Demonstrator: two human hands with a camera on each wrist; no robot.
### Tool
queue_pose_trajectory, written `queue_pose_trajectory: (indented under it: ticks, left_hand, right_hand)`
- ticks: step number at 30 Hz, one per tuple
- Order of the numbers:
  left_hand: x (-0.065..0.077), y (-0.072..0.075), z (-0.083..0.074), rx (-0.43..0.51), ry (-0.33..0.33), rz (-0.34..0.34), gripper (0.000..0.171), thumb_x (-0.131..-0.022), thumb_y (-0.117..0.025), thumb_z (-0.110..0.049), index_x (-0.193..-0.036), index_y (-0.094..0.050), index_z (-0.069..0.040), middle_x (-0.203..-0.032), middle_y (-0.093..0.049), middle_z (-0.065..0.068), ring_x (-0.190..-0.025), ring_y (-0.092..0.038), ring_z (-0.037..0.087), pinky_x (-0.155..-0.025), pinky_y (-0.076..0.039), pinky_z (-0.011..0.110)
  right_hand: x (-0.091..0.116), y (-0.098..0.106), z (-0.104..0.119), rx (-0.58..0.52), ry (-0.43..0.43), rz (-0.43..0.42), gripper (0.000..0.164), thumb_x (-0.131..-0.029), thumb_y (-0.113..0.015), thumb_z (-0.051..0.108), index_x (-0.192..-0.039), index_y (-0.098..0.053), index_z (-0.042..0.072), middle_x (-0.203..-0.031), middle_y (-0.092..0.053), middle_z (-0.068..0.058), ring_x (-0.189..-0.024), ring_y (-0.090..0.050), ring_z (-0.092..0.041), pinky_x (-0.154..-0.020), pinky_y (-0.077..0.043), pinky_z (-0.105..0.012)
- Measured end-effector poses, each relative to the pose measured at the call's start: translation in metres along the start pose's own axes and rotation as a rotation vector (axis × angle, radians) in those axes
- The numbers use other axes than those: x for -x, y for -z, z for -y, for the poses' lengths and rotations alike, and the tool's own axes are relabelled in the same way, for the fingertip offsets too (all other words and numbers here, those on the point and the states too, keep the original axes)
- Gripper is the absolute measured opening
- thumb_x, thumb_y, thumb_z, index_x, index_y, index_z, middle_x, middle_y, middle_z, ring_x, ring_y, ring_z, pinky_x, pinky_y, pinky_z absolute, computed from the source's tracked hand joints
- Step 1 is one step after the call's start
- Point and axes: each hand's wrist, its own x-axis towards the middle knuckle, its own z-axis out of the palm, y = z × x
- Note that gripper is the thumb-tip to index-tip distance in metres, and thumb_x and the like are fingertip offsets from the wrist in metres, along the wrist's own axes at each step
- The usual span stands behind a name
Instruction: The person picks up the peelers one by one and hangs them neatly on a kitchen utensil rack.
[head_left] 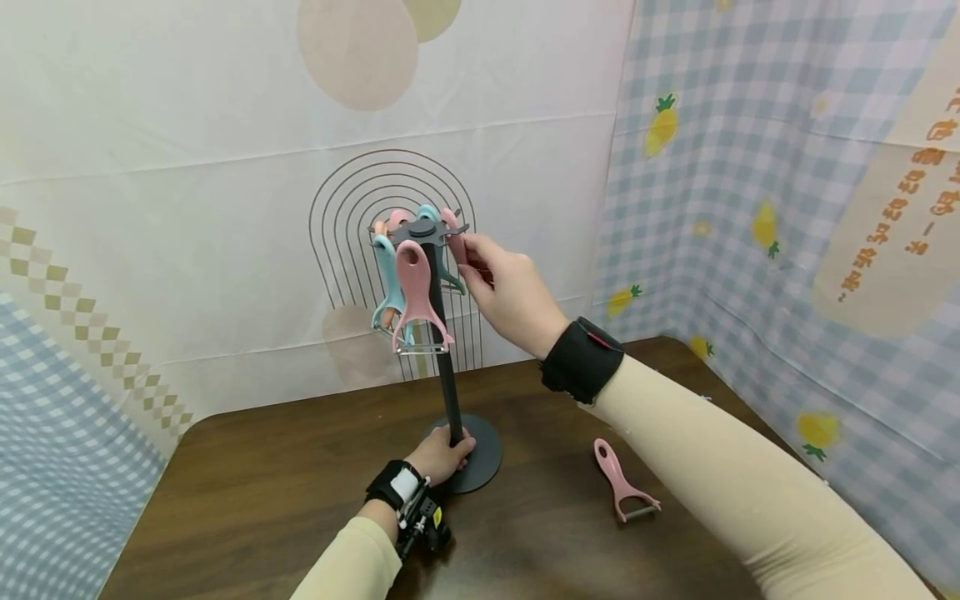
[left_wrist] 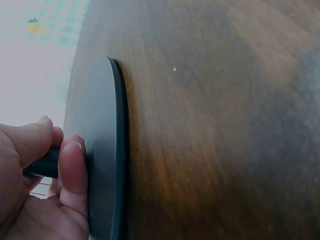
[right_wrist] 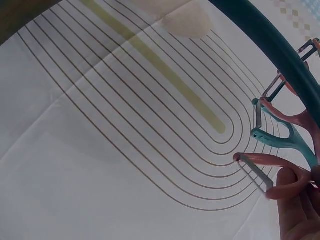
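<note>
A dark grey stand (head_left: pixel 447 387) with a round base (head_left: pixel 487 458) rises from the table, hooks spreading from its top. Low down, my left hand (head_left: pixel 437 457) grips the post just above the base; the left wrist view shows thumb and fingers around it. Up at the right-hand hook, my right hand (head_left: pixel 513 287) pinches a pink peeler (head_left: pixel 454 237) by its handle, the handle's top at the hook. Its blade end (right_wrist: pixel 257 172) shows in the right wrist view beside a teal peeler (right_wrist: pixel 282 140). On other hooks hang a pink peeler (head_left: pixel 415 283), a light blue peeler (head_left: pixel 387 271) and several more.
Another pink peeler (head_left: pixel 618 479) lies on the brown wooden table (head_left: pixel 277 475), right of the base and near my right forearm. A white patterned cloth (head_left: pixel 225 267) hangs close behind the stand, and a checked cloth (head_left: pixel 720 250) closes off the right side.
</note>
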Motion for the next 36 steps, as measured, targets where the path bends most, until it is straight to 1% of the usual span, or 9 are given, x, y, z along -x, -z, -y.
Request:
queue_pose_trajectory:
  ticks: [7,12,15,18,21,24,30,31,36]
  left_hand:
    - [0.003,0.0,-0.003,0.007,-0.011,0.002,0.018,-0.101,-0.053,-0.021,-0.093,-0.058,-0.006,-0.072,-0.056,0.002,-0.067,-0.055,0.016,-0.064,-0.042,0.031]
    - [0.002,0.0,-0.003,0.011,-0.007,0.0,0.018,-0.101,-0.053,-0.021,-0.093,-0.058,-0.006,-0.072,-0.056,0.002,-0.067,-0.056,0.015,-0.064,-0.042,0.031]
    - [0.004,0.001,-0.005,0.017,-0.011,0.001,0.017,-0.101,-0.053,-0.019,-0.095,-0.058,-0.005,-0.072,-0.057,0.003,-0.067,-0.056,0.016,-0.064,-0.043,0.031]
    - [0.005,0.001,-0.006,0.019,-0.017,0.003,0.016,-0.101,-0.053,-0.018,-0.096,-0.058,-0.004,-0.072,-0.057,0.004,-0.067,-0.055,0.016,-0.064,-0.043,0.031]
    - [0.006,0.001,-0.007,0.018,-0.033,0.001,0.016,-0.101,-0.052,-0.018,-0.096,-0.057,-0.003,-0.071,-0.056,0.004,-0.066,-0.054,0.015,-0.063,-0.042,0.031]
    - [0.008,0.001,-0.008,0.021,-0.044,-0.001,0.017,-0.101,-0.052,-0.017,-0.095,-0.057,-0.003,-0.07,-0.056,0.004,-0.065,-0.054,0.015,-0.063,-0.042,0.031]
    - [0.008,0.001,-0.009,0.019,-0.033,0.001,0.017,-0.101,-0.052,-0.018,-0.095,-0.057,-0.003,-0.071,-0.056,0.004,-0.065,-0.054,0.015,-0.063,-0.042,0.031]
    - [0.008,0.001,-0.009,0.018,-0.031,0.001,0.017,-0.101,-0.052,-0.018,-0.095,-0.057,-0.003,-0.071,-0.057,0.004,-0.065,-0.054,0.015,-0.063,-0.042,0.031]
    - [0.005,0.001,-0.006,0.015,-0.023,0.002,0.018,-0.102,-0.052,-0.019,-0.096,-0.058,-0.003,-0.071,-0.057,0.004,-0.065,-0.054,0.015,-0.063,-0.042,0.03]
  right_hand:
    - [0.007,0.006,-0.005,-0.031,0.054,-0.019,0.04,-0.096,-0.06,0.006,-0.134,-0.048,0.004,-0.125,-0.061,-0.011,-0.114,-0.059,-0.016,-0.092,-0.046,-0.027]
    - [0.015,0.011,-0.01,-0.023,0.041,-0.02,0.04,-0.097,-0.059,0.009,-0.135,-0.047,0.003,-0.129,-0.058,-0.012,-0.117,-0.057,-0.02,-0.092,-0.047,-0.031]
    - [0.023,0.015,-0.018,0.03,-0.01,-0.005,0.042,-0.097,-0.06,0.012,-0.136,-0.047,0.004,-0.132,-0.056,-0.012,-0.118,-0.057,-0.02,-0.091,-0.048,-0.033]
    - [0.032,0.019,-0.031,0.089,-0.104,0.03,0.047,-0.095,-0.063,0.016,-0.137,-0.045,0.005,-0.135,-0.054,-0.012,-0.118,-0.057,-0.022,-0.09,-0.049,-0.035]
    - [0.042,0.023,-0.046,0.129,-0.216,0.088,0.051,-0.094,-0.065,0.021,-0.138,-0.044,0.005,-0.138,-0.052,-0.014,-0.119,-0.056,-0.027,-0.091,-0.048,-0.039]
    - [0.053,0.025,-0.059,0.173,-0.3,0.152,0.055,-0.093,-0.067,0.026,-0.139,-0.043,0.006,-0.139,-0.05,-0.015,-0.118,-0.056,-0.03,-0.091,-0.048,-0.043]
    - [0.074,0.026,-0.078,0.236,-0.381,0.273,0.063,-0.091,-0.069,0.03,-0.141,-0.039,0.005,-0.138,-0.051,-0.017,-0.115,-0.057,-0.033,-0.087,-0.049,-0.046]
    - [0.077,0.025,-0.081,0.247,-0.387,0.294,0.064,-0.091,-0.069,0.03,-0.141,-0.038,0.005,-0.137,-0.052,-0.018,-0.114,-0.058,-0.033,-0.086,-0.049,-0.045]
    - [0.096,0.023,-0.094,0.297,-0.444,0.422,0.073,-0.089,-0.071,0.036,-0.145,-0.034,0.006,-0.131,-0.057,-0.018,-0.089,-0.066,-0.025,-0.071,-0.051,-0.041]
